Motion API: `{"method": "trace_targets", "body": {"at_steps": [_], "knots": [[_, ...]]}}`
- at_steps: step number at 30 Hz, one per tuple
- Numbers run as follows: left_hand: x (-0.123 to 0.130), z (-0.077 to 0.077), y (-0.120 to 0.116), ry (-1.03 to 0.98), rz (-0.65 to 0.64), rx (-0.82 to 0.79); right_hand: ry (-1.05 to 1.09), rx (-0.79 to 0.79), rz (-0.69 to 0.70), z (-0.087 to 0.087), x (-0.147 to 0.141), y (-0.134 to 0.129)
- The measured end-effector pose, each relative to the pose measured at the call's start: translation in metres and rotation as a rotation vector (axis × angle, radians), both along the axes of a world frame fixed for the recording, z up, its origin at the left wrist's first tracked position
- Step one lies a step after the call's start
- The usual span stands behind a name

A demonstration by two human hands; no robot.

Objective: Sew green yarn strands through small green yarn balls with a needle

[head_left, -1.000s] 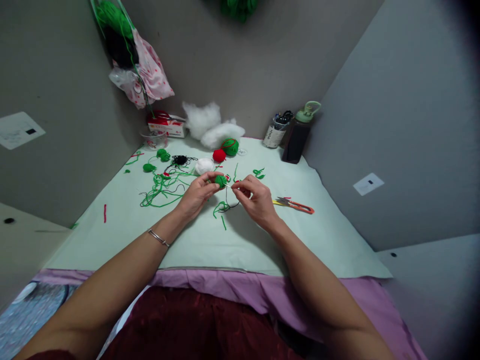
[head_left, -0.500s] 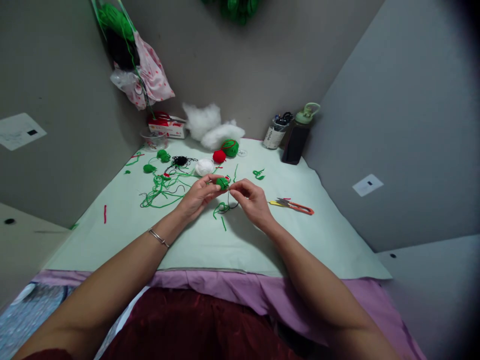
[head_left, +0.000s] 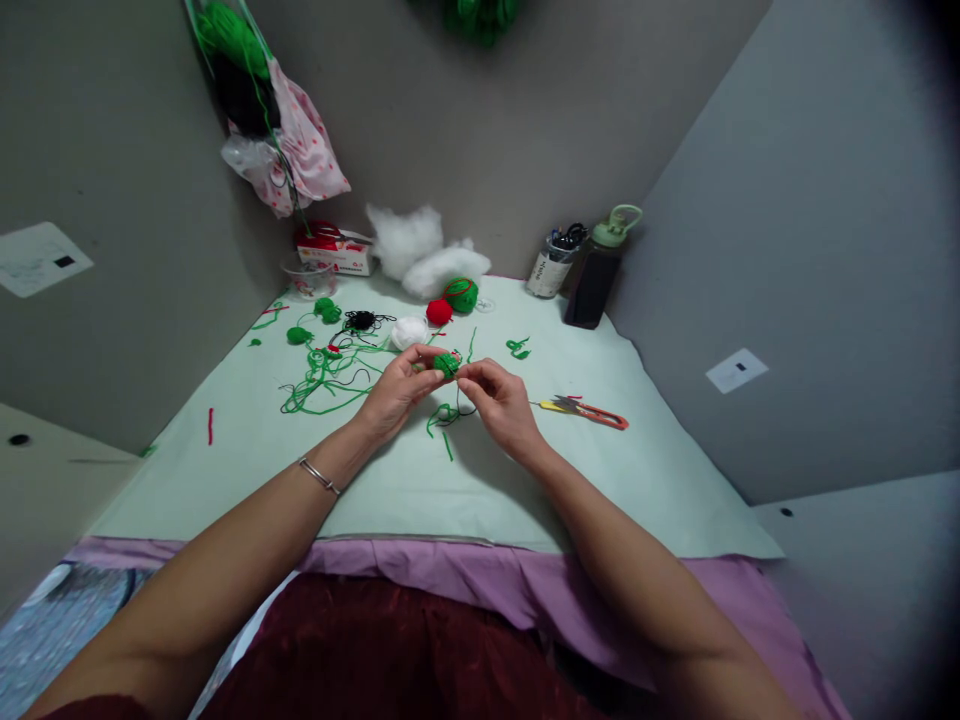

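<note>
Between the thumb and fingers of my left hand (head_left: 403,392) is a small green yarn piece (head_left: 447,364) with a bit of red and white at its far end. My right hand (head_left: 501,402) is pinched close against the piece's right side. What its fingertips hold is too small to make out. A dark thread (head_left: 461,405) hangs below the fingertips. Under the hands lie loose green yarn scraps (head_left: 444,420). Orange-handled thread snips (head_left: 600,416) and a yellow-handled tool (head_left: 553,405) rest to the right of my right hand.
Behind the hands sit a white yarn ball (head_left: 409,332), a red ball (head_left: 439,312) and a green ball (head_left: 461,294). Tangled green yarn (head_left: 319,385) spreads to the left. White stuffing (head_left: 420,250), a red-white box (head_left: 334,258), a pen cup (head_left: 547,272) and a bottle (head_left: 592,280) line the back.
The green piece has turned slightly in my left hand. My right fingertips have shifted a little against it, and less of the dark thread shows below them.
</note>
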State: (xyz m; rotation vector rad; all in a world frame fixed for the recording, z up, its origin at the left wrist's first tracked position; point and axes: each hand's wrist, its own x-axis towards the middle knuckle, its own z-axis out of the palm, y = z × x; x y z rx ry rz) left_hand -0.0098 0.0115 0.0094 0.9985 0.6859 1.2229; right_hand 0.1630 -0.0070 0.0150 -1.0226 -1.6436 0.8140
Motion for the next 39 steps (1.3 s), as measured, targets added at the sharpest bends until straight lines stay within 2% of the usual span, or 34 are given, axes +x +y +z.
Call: {"method": "trace_targets", "body": {"at_steps": [5, 11, 18, 25, 30, 34, 39], "knots": [[-0.001, 0.002, 0.0, 0.071, 0.042, 0.019, -0.012, 0.0, 0.001, -0.001, 0.001, 0.0], [-0.001, -0.001, 0.002, 0.104, 0.051, 0.039, 0.041, -0.08, 0.012, -0.003, 0.002, 0.003], [0.0, -0.008, 0.003, 0.129, 0.045, 0.08, 0.058, -0.057, 0.003, -0.003, -0.001, 0.003], [0.0, -0.001, 0.0, 0.056, 0.019, 0.016, 0.111, -0.118, 0.03, -0.001, 0.002, 0.006], [-0.001, 0.005, -0.001, -0.005, 0.035, 0.018, 0.102, -0.195, 0.127, 0.001, 0.009, 0.009], [0.0, 0.003, 0.0, -0.012, 0.031, 0.011, 0.124, -0.247, 0.156, -0.001, 0.009, 0.012], [0.0, -0.002, 0.002, -0.021, 0.03, 0.024, 0.172, -0.228, 0.13, -0.006, 0.006, 0.014]]}}
